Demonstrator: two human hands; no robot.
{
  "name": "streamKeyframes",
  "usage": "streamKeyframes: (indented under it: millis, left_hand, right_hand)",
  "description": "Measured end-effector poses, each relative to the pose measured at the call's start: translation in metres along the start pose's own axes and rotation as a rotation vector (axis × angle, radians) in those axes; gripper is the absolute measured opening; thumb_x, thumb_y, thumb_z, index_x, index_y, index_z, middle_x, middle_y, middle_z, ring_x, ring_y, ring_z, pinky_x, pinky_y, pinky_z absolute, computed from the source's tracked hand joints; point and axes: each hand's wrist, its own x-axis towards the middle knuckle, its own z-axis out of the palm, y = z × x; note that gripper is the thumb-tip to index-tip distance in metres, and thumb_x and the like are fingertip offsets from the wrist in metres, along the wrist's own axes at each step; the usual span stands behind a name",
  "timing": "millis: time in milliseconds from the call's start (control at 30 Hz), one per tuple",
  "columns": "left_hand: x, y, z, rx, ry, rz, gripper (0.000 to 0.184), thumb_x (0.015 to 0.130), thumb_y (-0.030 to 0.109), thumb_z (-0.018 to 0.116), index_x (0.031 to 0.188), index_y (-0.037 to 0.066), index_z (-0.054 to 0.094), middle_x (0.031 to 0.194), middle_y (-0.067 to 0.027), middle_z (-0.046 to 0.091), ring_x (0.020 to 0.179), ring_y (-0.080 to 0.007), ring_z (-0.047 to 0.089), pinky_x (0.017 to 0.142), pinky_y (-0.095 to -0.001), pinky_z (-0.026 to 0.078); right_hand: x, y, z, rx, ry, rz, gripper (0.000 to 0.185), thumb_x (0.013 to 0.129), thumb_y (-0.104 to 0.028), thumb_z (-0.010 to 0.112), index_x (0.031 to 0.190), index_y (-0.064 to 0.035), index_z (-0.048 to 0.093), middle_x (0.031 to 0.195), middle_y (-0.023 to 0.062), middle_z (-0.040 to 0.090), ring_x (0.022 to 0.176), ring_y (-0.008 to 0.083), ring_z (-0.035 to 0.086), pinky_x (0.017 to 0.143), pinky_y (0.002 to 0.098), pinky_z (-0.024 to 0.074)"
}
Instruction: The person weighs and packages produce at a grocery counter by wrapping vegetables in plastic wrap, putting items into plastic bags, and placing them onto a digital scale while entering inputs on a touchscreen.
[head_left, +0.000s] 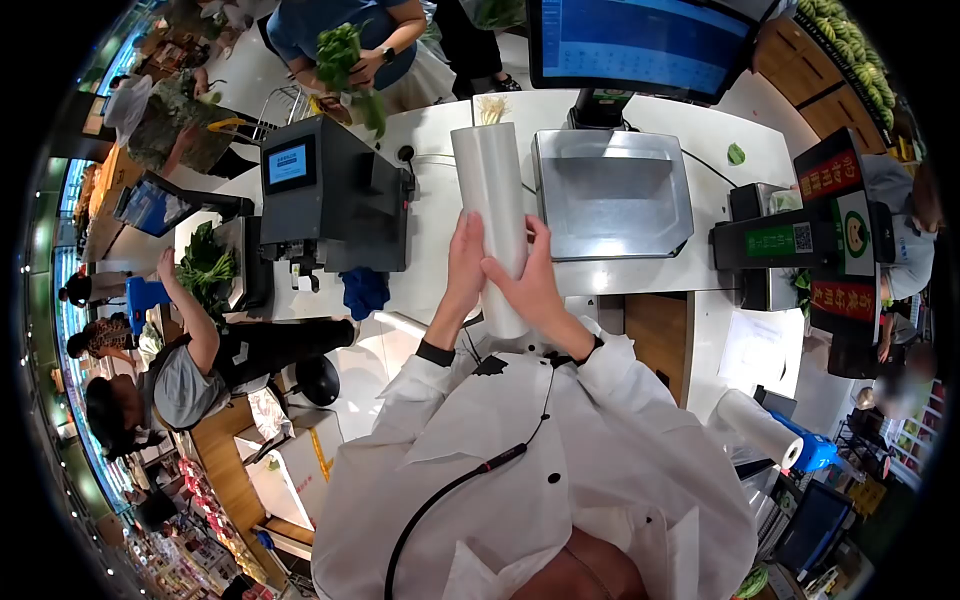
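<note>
A long roll of translucent plastic (488,170) stands out from my body over the white counter (430,220), its far end near some pale root ends (492,108). My left hand (463,265) lies along the roll's left side, fingers pressed against it. On the right side, my right hand (532,280) wraps round the same roll, thumb across its top. A metal scale plate (612,195) lies just right of the roll. To the left is a dark label printer (335,195) with a small lit screen.
Across the counter, a person in blue (345,35) holds leafy greens (340,60). A monitor (640,45) stands behind the scale. A blue cloth (365,292) lies below the printer. Another person (185,375) reaches toward greens (205,262) at left. Another plastic roll (757,425) is at lower right.
</note>
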Motion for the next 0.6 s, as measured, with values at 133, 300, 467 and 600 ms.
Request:
streamKeyframes:
  millis: [133,300,467,600]
  left_hand:
    - [-0.001,0.003,0.005,-0.107,0.069,0.018,0.044,0.101,0.039,0.040,0.121,0.001,0.051,0.112,-0.0088,0.060,0.099,-0.0127,0.058,0.085,-0.0270,0.049]
    - [0.007,-0.004,-0.008,-0.175,0.112,0.046,0.027,0.096,0.020,0.056,0.113,0.000,0.055,0.104,-0.0042,0.061,0.091,-0.0090,0.057,0.081,-0.0232,0.047]
    - [0.009,-0.008,-0.004,-0.135,0.192,0.093,0.022,0.095,0.018,0.057,0.104,-0.002,0.059,0.101,-0.0038,0.061,0.087,-0.0077,0.055,0.077,-0.0209,0.046]
    - [0.013,-0.004,-0.016,-0.346,-0.021,-0.005,0.025,0.096,0.017,0.053,0.114,-0.001,0.056,0.114,-0.0044,0.056,0.090,-0.0076,0.051,0.077,-0.0200,0.044]
  right_hand:
    - [0.002,0.008,0.006,0.063,0.030,-0.012,0.050,0.097,-0.028,0.049,0.135,0.0014,0.035,0.123,0.0194,0.052,0.111,0.0269,0.052,0.099,0.0348,0.0382]
    - [0.013,0.038,-0.007,0.389,0.007,0.171,0.048,0.102,-0.034,0.034,0.134,0.0016,0.038,0.124,0.0126,0.052,0.111,0.0196,0.050,0.100,0.0305,0.0360]
    - [0.010,0.044,0.001,0.442,0.082,0.207,0.052,0.102,-0.040,0.036,0.133,0.0019,0.042,0.119,0.0112,0.055,0.111,0.0166,0.050,0.099,0.0286,0.0365]
    - [0.008,0.048,0.000,0.711,-0.031,0.430,0.059,0.097,-0.048,0.042,0.129,0.0021,0.045,0.119,0.0124,0.056,0.111,0.0181,0.052,0.099,0.0296,0.0371]
